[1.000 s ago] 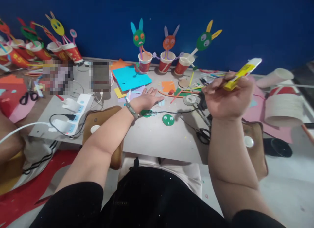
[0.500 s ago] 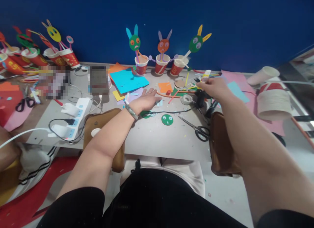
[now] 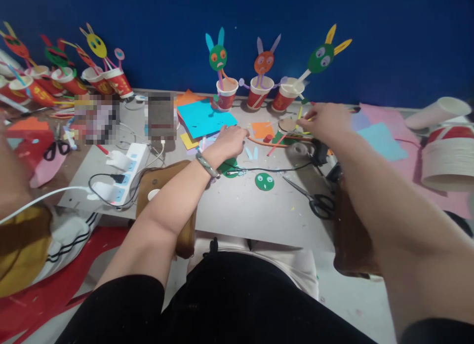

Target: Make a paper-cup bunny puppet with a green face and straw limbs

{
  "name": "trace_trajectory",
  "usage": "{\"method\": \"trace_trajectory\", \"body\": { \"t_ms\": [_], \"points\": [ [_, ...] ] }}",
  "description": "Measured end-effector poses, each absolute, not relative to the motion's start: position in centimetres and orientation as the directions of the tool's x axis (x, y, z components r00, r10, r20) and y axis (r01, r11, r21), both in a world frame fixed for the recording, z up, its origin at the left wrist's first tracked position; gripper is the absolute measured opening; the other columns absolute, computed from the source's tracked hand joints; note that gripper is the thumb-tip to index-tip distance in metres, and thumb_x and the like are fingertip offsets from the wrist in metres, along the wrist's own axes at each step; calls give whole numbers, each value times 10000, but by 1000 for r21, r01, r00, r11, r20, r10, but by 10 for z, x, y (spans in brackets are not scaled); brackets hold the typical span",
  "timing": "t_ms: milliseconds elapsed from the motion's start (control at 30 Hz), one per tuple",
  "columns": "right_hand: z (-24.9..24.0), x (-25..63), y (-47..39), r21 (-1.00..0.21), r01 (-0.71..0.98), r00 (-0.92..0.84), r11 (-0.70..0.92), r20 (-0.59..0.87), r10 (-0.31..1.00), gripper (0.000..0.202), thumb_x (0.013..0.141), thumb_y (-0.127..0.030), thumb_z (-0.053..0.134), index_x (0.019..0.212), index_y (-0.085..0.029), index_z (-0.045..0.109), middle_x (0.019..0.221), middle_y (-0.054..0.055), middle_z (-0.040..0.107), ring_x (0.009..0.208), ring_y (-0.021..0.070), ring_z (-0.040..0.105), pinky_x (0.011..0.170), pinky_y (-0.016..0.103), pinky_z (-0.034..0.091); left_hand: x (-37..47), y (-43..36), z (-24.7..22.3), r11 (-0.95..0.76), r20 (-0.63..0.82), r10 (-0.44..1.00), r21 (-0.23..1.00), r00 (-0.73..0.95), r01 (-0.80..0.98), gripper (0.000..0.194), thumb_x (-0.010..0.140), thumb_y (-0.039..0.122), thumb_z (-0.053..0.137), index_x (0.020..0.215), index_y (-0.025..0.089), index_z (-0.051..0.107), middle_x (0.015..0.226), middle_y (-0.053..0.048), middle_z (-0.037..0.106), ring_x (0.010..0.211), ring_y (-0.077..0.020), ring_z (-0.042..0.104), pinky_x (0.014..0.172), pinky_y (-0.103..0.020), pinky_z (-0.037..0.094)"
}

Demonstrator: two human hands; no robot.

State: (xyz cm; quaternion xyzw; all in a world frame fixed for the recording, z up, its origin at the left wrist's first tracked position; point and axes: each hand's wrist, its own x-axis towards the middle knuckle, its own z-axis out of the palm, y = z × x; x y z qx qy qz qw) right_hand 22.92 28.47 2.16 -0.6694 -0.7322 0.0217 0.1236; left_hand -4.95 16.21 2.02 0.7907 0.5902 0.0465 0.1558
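My left hand (image 3: 231, 140) is over the table, its fingers apart, close to one end of an orange pipe cleaner (image 3: 274, 143). Two light-blue paper ears (image 3: 252, 153) lie just right of it. Under its wrist is a green paper disc (image 3: 229, 167), partly hidden, with a pen-like item across it. My right hand (image 3: 328, 119) reaches into the pile of craft strips, fingertips pinched beside a round tan disc (image 3: 288, 125); what they hold is hidden. Nearer me lie a green paper face (image 3: 264, 181) with eyes and black-handled scissors (image 3: 321, 206).
Cups with paper rabbit figures, such as a red cup (image 3: 261, 93), line the blue wall. A power strip (image 3: 131, 173), a turquoise sheet (image 3: 205, 118) and a tape roll (image 3: 297, 150) lie about. Stacked paper cups (image 3: 448, 164) stand right. Another person's arm (image 3: 13, 161) is at far left.
My left hand has lifted from lying flat, its fingers bending, and uncovers the blue ears. My right hand has moved from the dark item toward the tan disc. The view has shifted left.
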Motion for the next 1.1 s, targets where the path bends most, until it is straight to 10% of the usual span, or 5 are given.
{"method": "trace_trajectory", "body": {
  "t_ms": [167, 500, 1100],
  "points": [
    [24, 173, 226, -324, 812, -562, 486, -204, 802, 118, 879, -261, 774, 965, -242, 854, 840, 24, 787, 742, 183, 645, 727, 294, 439, -44, 158, 27, -165, -128, 970, 281, 207, 945, 486, 1003, 129, 552, 1446, 209, 736, 1503, -130, 755, 1446, -316, 650, 1266, -483, 417],
    [24, 134, 224, -39, 822, -550, 569, -317, 773, 291, 919, -206, 696, 1176, -247, 827, 1019, 84, 831, 954, 268, 752, 768, 321, 445, -48, 160, 21, -192, -71, 972, 313, 225, 930, 513, 972, 131, 537, 1408, 252, 779, 1435, -108, 797, 1409, -327, 688, 1240, -519, 446],
    [29, 152, 205, -145, 825, -565, 547, -169, 808, 153, 870, -183, 677, 975, -197, 787, 942, 90, 802, 871, 238, 706, 748, 308, 445, -47, 151, 35, -157, -61, 980, 343, 189, 926, 480, 976, 133, 606, 1421, 207, 769, 1475, -97, 783, 1437, -313, 688, 1225, -459, 497]
  ]
}}
